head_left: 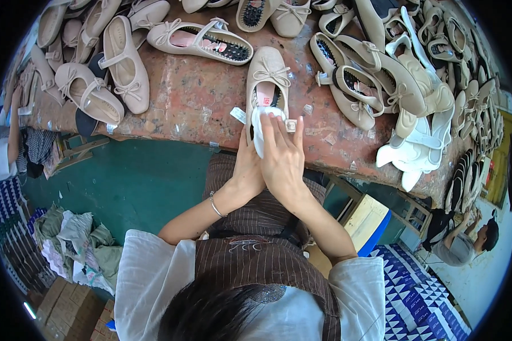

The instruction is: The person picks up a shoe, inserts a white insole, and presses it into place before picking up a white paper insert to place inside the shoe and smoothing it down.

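Note:
A beige flat shoe (270,59) with a bow on its toe lies on the worn reddish table, its heel toward me. My left hand (248,169) is closed around the heel end, thumb along the shoe's left side. My right hand (283,153) holds a white insole (257,136) at the shoe's opening. Its fingers lie long over the insole, the little finger spread toward the strap end (290,125); the thumb is hidden. Inside the shoe a pinkish lining shows. A small white label (238,115) rests just left of it.
More beige shoes with bows (202,42) crowd the far side and the left. A pile of shoes (375,79) stands at the right, beside stacked white insoles (418,150). The table's front edge (182,139) runs before me. Another person (466,241) is at far right.

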`<state>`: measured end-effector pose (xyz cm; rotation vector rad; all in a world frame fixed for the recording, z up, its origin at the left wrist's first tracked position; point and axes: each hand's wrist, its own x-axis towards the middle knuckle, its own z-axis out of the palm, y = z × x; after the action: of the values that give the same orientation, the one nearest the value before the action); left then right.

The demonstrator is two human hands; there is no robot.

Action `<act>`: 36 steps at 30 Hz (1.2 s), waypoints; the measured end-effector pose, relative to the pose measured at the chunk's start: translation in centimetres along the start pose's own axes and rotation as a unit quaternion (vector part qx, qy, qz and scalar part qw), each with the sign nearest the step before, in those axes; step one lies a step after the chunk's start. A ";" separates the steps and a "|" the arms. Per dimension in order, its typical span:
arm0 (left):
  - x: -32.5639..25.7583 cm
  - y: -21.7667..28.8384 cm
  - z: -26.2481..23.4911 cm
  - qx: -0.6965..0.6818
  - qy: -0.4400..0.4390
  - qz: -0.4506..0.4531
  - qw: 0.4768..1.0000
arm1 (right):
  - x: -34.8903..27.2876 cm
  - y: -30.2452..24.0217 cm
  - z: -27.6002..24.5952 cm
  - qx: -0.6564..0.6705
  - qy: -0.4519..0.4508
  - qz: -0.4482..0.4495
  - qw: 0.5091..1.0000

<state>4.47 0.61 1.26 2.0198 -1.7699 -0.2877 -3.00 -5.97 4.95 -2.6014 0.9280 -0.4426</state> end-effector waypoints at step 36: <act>0.8 0.1 0.8 0.049 0.042 0.010 0.998 | 9.7 3.6 5.0 -0.226 -0.068 -0.009 0.972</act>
<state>4.16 -0.34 0.68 2.0490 -1.7823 -0.1118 4.19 -13.81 0.70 -2.9982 1.0603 -0.0549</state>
